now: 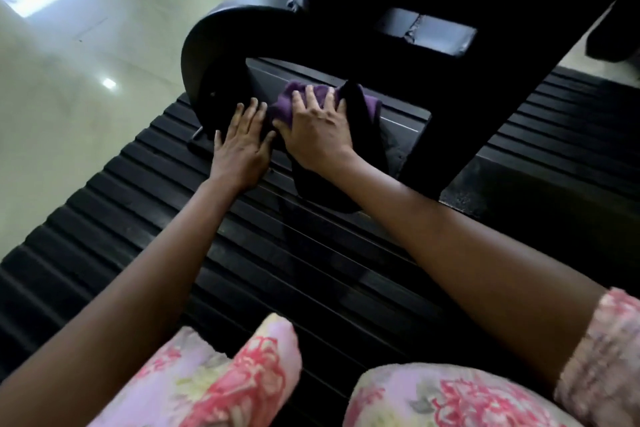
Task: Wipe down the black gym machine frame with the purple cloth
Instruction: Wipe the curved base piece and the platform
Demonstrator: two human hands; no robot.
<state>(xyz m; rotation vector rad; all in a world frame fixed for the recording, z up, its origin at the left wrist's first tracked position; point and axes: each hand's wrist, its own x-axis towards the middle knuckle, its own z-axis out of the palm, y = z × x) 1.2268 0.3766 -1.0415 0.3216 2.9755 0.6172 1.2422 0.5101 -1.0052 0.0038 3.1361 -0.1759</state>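
Now the right hand (pixel 317 130) presses the bunched purple cloth (pixel 304 102) against the low black metal frame of the gym machine (pixel 401 128), with its fingers spread and slightly bent over the fabric. The left hand (pixel 240 146) lies flat just beside it, fingers straight, touching the frame near the curved black bar (pixel 204 45). The low frame piece runs long from left to right across the view, and the cloth is spread along it. Under it lies a black ribbed rubber mat (pixel 242 253); to the left is a shiny pale tiled floor (pixel 69 97). Pink flowered clothing (pixel 242 374) shows at the bottom edge.
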